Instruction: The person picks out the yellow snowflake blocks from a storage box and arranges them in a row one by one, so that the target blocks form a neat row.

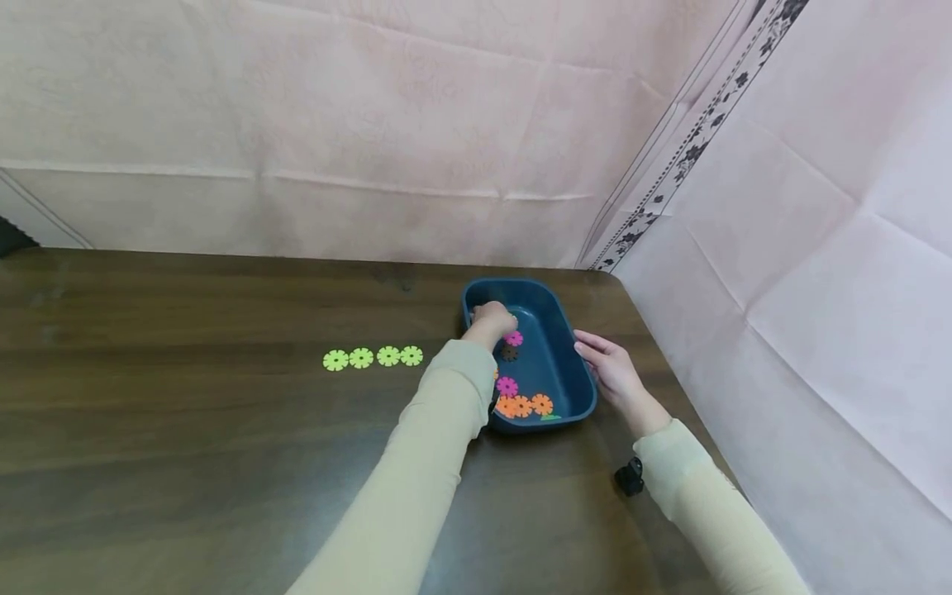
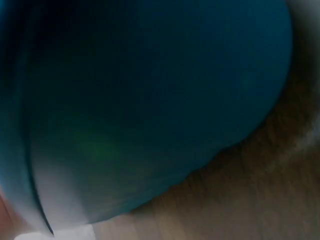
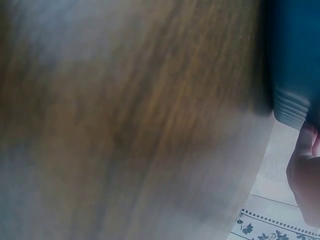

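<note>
A dark blue plastic tub (image 1: 546, 355) stands on the wooden table, holding flower-shaped discs in several colours. My left hand (image 1: 492, 321) reaches over its left side and down inside, beside a pink disc (image 1: 514, 338) and a dark brown disc (image 1: 509, 354). Its fingertips are hidden, so whether they pinch a disc is unclear. The left wrist view is filled by the blurred tub wall (image 2: 165, 100). At the tub's right edge, my right hand (image 1: 616, 372) grips the rim with thumb and fingers. The right wrist view shows that hand (image 3: 305, 175) at a tub corner.
Several yellow-green flower discs (image 1: 361, 358) lie in a row on the table (image 1: 186, 430), left of the tub. Orange discs (image 1: 541, 404) and another pink disc (image 1: 507, 387) lie at the tub's near end. Pale cloth (image 1: 372, 124) hangs behind and at right.
</note>
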{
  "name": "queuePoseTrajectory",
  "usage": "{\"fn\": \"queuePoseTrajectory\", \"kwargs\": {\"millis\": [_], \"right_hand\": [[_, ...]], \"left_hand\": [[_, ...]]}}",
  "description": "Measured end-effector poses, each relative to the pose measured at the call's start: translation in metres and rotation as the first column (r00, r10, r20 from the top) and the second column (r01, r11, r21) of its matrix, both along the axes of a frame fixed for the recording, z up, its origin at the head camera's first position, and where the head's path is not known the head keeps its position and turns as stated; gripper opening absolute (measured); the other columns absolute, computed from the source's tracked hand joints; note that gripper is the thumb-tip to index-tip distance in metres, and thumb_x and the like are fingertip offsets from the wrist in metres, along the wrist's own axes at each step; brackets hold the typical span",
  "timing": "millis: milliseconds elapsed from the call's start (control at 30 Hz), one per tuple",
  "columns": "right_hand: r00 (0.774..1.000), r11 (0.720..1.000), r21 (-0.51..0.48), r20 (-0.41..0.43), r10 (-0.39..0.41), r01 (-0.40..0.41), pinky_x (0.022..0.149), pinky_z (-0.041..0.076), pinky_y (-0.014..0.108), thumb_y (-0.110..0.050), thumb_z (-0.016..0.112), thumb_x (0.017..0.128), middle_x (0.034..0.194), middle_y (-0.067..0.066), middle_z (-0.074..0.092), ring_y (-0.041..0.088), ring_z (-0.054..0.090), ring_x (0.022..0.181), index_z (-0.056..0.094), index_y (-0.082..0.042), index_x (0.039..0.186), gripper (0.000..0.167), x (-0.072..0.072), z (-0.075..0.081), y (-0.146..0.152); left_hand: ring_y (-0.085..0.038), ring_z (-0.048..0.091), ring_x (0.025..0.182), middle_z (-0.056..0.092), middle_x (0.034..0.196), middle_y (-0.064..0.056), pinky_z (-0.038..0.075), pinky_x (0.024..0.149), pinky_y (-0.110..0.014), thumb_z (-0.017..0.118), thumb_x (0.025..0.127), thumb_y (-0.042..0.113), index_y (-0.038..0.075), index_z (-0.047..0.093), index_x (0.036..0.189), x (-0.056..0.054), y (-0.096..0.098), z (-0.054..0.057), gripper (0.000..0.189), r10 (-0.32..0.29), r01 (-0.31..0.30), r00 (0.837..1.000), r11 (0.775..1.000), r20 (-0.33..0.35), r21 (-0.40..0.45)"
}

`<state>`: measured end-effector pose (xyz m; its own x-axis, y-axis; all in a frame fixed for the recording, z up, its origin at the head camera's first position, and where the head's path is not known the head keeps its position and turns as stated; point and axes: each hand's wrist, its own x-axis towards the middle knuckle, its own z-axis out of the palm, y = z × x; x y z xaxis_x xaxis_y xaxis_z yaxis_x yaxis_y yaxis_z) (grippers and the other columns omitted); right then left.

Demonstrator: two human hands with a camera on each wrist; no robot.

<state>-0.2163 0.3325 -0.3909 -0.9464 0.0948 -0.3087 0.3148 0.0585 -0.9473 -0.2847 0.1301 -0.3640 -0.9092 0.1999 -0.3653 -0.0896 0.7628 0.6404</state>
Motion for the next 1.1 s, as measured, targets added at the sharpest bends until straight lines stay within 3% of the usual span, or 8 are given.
{"fn": "queuePoseTrajectory", "kwargs": {"millis": [100, 200, 400, 533, 667, 867, 1000, 1100], "right_hand": [[1.0, 1.0, -0.013, 0.0, 0.001, -0.001, 0.062, 0.051, 0.013, -0.018, 0.056, 0.094, 0.083, -0.013, 0.067, 0.0, 0.059, 0.066, 0.038, 0.0, 0.141, 0.054, 0.001, 0.001, -0.001], [1.0, 1.0, -0.006, 0.008, 0.0, 0.0, 0.062, 0.05, 0.012, -0.02, 0.056, 0.094, 0.083, -0.013, 0.067, 0.0, 0.059, 0.065, 0.039, -0.002, 0.141, 0.053, 0.001, 0.003, -0.002], [1.0, 1.0, -0.005, 0.003, 0.004, -0.004, 0.061, 0.05, 0.012, -0.02, 0.056, 0.094, 0.083, -0.013, 0.067, 0.0, 0.058, 0.065, 0.039, -0.002, 0.141, 0.052, 0.001, 0.003, -0.002], [1.0, 1.0, -0.011, -0.001, -0.001, 0.001, 0.061, 0.05, 0.013, -0.019, 0.055, 0.094, 0.083, -0.013, 0.067, 0.0, 0.058, 0.064, 0.042, -0.003, 0.139, 0.049, 0.001, 0.001, -0.002], [1.0, 1.0, -0.028, -0.006, -0.003, 0.003, 0.061, 0.05, 0.013, -0.019, 0.056, 0.094, 0.083, -0.013, 0.068, 0.001, 0.059, 0.065, 0.049, -0.007, 0.133, 0.041, 0.001, 0.001, -0.002], [1.0, 0.999, -0.049, -0.003, -0.002, 0.002, 0.067, 0.053, 0.013, -0.018, 0.056, 0.094, 0.086, -0.013, 0.068, 0.0, 0.063, 0.071, 0.045, -0.005, 0.138, 0.047, 0.001, 0.001, -0.001], [1.0, 0.998, -0.06, -0.003, -0.001, 0.001, 0.067, 0.052, 0.013, -0.017, 0.056, 0.094, 0.086, -0.014, 0.067, -0.001, 0.062, 0.072, 0.036, -0.001, 0.142, 0.054, 0.002, 0.002, -0.001], [1.0, 0.998, -0.058, -0.003, -0.004, 0.004, 0.067, 0.052, 0.013, -0.016, 0.056, 0.094, 0.086, -0.014, 0.067, -0.001, 0.062, 0.071, 0.036, 0.0, 0.142, 0.054, 0.003, 0.002, -0.001]], "left_hand": [[-0.033, 0.03, 0.137, 0.044, 0.142, -0.017, 0.024, 0.116, -0.04, 0.052, 0.094, 0.025, -0.002, 0.05, 0.131, -0.002, 0.006, -0.006, 0.046, -0.048, 0.041, 0.998, 0.986, -0.04, -0.16], [-0.033, 0.032, 0.137, 0.042, 0.143, -0.018, 0.027, 0.115, -0.037, 0.058, 0.091, 0.027, -0.001, 0.049, 0.132, -0.004, 0.011, -0.012, 0.05, -0.031, 0.016, 0.997, 0.975, -0.065, -0.223], [-0.025, 0.045, 0.129, 0.049, 0.138, -0.015, 0.038, 0.109, -0.032, 0.061, 0.09, 0.026, -0.002, 0.051, 0.13, -0.005, 0.014, -0.02, 0.049, 0.022, -0.04, 0.996, 0.977, -0.087, -0.208], [-0.019, 0.058, 0.109, 0.059, 0.123, -0.012, 0.05, 0.093, -0.028, 0.063, 0.088, 0.025, 0.001, 0.061, 0.117, -0.024, 0.02, -0.044, 0.038, 0.045, -0.062, 0.994, 0.983, -0.099, -0.175], [-0.019, 0.062, 0.089, 0.065, 0.106, -0.012, 0.055, 0.077, -0.029, 0.067, 0.085, 0.017, 0.001, 0.065, 0.105, -0.034, 0.024, -0.061, 0.026, 0.118, -0.124, 0.986, 0.991, -0.119, -0.049], [-0.022, 0.063, 0.09, 0.067, 0.105, -0.014, 0.055, 0.082, -0.033, 0.063, 0.087, 0.01, -0.001, 0.064, 0.108, -0.008, 0.013, -0.024, 0.023, 0.163, -0.151, 0.977, 0.984, -0.137, 0.094], [-0.02, 0.063, 0.081, 0.068, 0.095, -0.014, 0.055, 0.073, -0.027, 0.054, 0.092, 0.01, -0.002, 0.065, 0.102, 0.006, 0.009, -0.002, 0.018, 0.161, -0.139, 0.97, 0.982, -0.183, 0.128], [-0.016, 0.06, 0.07, 0.061, 0.075, -0.009, 0.049, 0.06, -0.021, 0.049, 0.095, 0.011, -0.001, 0.065, 0.088, 0.009, 0.007, 0.005, 0.021, 0.16, -0.132, 0.97, 0.979, -0.183, 0.157]]}}
